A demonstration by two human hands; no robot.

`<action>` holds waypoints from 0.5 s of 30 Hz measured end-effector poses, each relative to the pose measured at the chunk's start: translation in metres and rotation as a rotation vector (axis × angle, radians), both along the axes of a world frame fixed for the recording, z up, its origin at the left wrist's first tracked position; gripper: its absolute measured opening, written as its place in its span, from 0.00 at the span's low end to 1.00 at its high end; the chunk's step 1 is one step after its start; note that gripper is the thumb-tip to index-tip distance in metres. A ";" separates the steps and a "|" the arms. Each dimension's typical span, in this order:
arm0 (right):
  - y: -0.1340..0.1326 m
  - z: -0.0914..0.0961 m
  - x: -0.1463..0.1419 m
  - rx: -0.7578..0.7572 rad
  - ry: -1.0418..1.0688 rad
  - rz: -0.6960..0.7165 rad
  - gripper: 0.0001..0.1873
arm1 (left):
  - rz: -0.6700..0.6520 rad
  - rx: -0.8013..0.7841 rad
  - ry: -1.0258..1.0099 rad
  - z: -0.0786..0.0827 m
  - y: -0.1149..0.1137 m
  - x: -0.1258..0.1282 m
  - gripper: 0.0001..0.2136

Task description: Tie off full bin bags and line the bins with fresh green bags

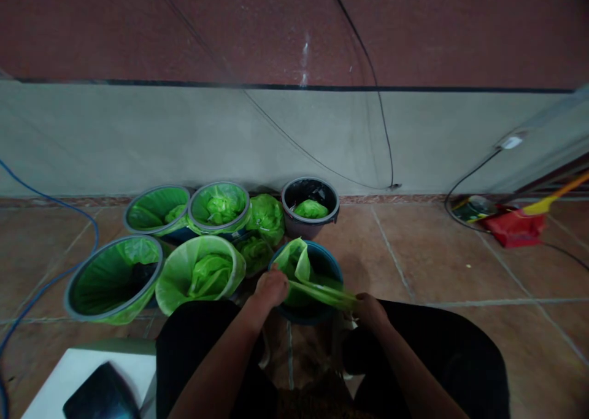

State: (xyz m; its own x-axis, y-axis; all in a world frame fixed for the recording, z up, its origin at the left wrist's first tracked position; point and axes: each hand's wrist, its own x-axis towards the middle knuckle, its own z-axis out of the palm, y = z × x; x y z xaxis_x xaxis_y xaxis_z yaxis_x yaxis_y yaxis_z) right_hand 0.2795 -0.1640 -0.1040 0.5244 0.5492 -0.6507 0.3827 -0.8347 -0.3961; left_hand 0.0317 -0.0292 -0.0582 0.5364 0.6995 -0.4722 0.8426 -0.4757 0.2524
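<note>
Your left hand [272, 286] and your right hand [369, 311] pinch a thin, wrinkly, light green bag [301, 264] stretched between them over a round, dark blue bucket [328, 264].

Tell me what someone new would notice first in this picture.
Probably the bright green plastic bag at the centre, held between the left hand and the right hand over a blue bin. Next, the cluster of four green-lined bins to the left of it. Off to the far right, a red dustpan-like thing stands out against the brown tiled floor.
</note>
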 end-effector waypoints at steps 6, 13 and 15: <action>0.022 0.045 -0.031 -0.059 -0.369 0.646 0.32 | -0.001 -0.114 0.059 0.004 -0.020 0.003 0.14; 0.062 0.031 -0.083 0.040 -0.224 0.929 0.23 | 0.018 -0.130 0.096 0.005 -0.026 0.004 0.17; 0.062 0.014 -0.078 -0.033 -0.206 0.882 0.17 | 0.040 -0.127 0.097 0.005 -0.025 0.000 0.17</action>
